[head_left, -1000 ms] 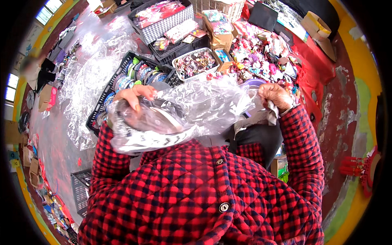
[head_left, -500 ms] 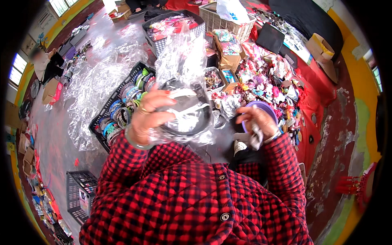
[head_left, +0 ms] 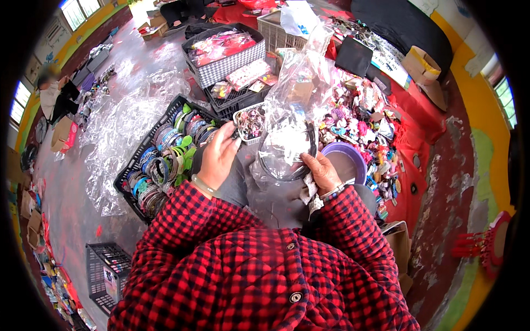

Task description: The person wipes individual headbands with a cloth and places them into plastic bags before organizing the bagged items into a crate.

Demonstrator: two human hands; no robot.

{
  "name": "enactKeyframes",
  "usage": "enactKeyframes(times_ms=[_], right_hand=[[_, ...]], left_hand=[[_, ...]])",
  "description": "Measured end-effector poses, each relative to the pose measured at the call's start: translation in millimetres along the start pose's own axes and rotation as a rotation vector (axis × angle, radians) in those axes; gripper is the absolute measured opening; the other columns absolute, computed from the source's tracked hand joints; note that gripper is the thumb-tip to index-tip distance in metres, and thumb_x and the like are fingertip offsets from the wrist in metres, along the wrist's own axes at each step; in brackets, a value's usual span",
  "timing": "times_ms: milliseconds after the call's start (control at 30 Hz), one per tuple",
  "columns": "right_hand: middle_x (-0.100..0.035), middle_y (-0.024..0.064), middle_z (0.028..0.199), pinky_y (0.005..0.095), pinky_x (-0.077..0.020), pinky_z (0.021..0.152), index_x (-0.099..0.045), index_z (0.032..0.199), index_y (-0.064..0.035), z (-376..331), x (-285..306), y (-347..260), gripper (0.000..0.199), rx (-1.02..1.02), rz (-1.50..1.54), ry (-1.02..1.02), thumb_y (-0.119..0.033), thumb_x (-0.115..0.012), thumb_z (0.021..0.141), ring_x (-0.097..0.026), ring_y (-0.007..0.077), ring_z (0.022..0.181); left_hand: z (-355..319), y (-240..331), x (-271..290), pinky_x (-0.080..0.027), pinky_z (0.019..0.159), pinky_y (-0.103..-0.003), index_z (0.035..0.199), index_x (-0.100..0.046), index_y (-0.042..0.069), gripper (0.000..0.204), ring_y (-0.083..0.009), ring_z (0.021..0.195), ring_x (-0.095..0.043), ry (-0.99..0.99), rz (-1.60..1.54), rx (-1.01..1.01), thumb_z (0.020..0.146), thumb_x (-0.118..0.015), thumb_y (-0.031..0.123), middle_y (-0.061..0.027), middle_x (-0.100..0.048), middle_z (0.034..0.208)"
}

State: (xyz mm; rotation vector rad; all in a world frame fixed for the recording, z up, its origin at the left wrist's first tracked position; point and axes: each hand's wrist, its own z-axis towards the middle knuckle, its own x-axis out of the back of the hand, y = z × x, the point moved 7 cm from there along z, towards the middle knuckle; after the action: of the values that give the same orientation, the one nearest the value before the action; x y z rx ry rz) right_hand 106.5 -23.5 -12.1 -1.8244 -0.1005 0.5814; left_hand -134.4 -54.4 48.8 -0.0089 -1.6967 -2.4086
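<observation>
Currently, a clear plastic bag (head_left: 298, 105) with dark round hoops (head_left: 314, 138) and crumpled white paper (head_left: 291, 142) in it is held up in front of the body, above the floor (head_left: 72, 212). Its lower right edge is pinched between thumb and fingers by the right hand (head_left: 323, 172). A crumpled greyish piece (head_left: 310, 193) is seen hanging just below that hand; whether it is gripped too cannot be told. The left hand (head_left: 221, 157) is spread and unclosed, with nothing seen grasped, and is held to the left of the bag, near the right edge of a black crate (head_left: 128, 199). By that crate, rows of banded hoops (head_left: 165, 140) are carried from edge to edge. Beyond its upper right corner, a white basket (head_left: 249, 142) is filled with small ornaments, and its right edge is partly covered by the bag. A purple basin (head_left: 364, 165) is placed just beyond the right hand. Along the left edge of a red cloth (head_left: 422, 129), colourful small pieces (head_left: 364, 124) are heaped. Over the floor at the left, loose plastic sheets (head_left: 127, 127) are spread
</observation>
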Motion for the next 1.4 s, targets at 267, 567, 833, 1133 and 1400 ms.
enactKeyframes(times_ms=[267,567,833,1133,1400], right_hand=[[-0.062,0.0077,0.080,0.0256,-0.0418,0.072,-0.052,0.103,0.0000,4,-14,8,0.034,0.082,-0.251,-0.051,-0.030,-0.052,0.089,-0.057,0.0128,0.077],[-0.060,0.0029,0.083,0.0239,-0.0431,0.071,-0.056,0.095,-0.0002,10,-2,29,0.029,-0.107,-0.144,-0.090,-0.028,-0.056,0.086,-0.054,0.0108,0.077],[-0.059,0.0036,0.083,0.0242,-0.0443,0.067,-0.054,0.095,0.0001,8,-6,22,0.032,-0.099,0.003,-0.073,-0.030,-0.058,0.085,-0.055,0.0100,0.074],[-0.057,-0.0006,0.084,0.0225,-0.0402,0.073,-0.058,0.096,-0.0031,7,20,26,0.027,-0.073,-0.037,0.029,-0.029,-0.056,0.087,-0.051,0.0084,0.079],[-0.061,0.0056,0.078,0.0244,-0.0442,0.069,-0.053,0.092,-0.0004,0,-1,25,0.030,-0.096,-0.349,-0.222,-0.030,-0.051,0.089,-0.056,0.0120,0.074]], left_hand=[[19,-53,-46,-0.043,0.082,-0.028,0.112,-0.049,0.000,0.034,-0.0132,0.096,-0.052,-0.084,-0.692,0.422,0.088,-0.054,0.023,-0.0063,-0.055,0.105],[19,-89,-29,-0.048,0.063,-0.025,0.089,-0.057,-0.001,0.019,-0.0122,0.071,-0.059,0.139,-0.669,0.443,0.088,-0.052,0.018,-0.0061,-0.061,0.081],[25,-82,-14,-0.038,0.055,-0.018,0.079,-0.061,0.002,0.017,-0.0046,0.062,-0.050,0.162,-0.202,0.341,0.086,-0.057,0.017,0.0009,-0.056,0.070],[12,-62,-30,-0.039,0.087,-0.036,0.124,-0.038,0.003,0.070,-0.0188,0.108,-0.046,-0.045,-0.513,0.563,0.078,-0.059,0.051,-0.0111,-0.046,0.119],[43,-41,-2,-0.040,0.072,-0.020,0.111,-0.053,0.001,0.031,-0.0076,0.086,-0.053,-0.003,-0.426,0.281,0.086,-0.057,0.021,-0.0031,-0.059,0.099]])
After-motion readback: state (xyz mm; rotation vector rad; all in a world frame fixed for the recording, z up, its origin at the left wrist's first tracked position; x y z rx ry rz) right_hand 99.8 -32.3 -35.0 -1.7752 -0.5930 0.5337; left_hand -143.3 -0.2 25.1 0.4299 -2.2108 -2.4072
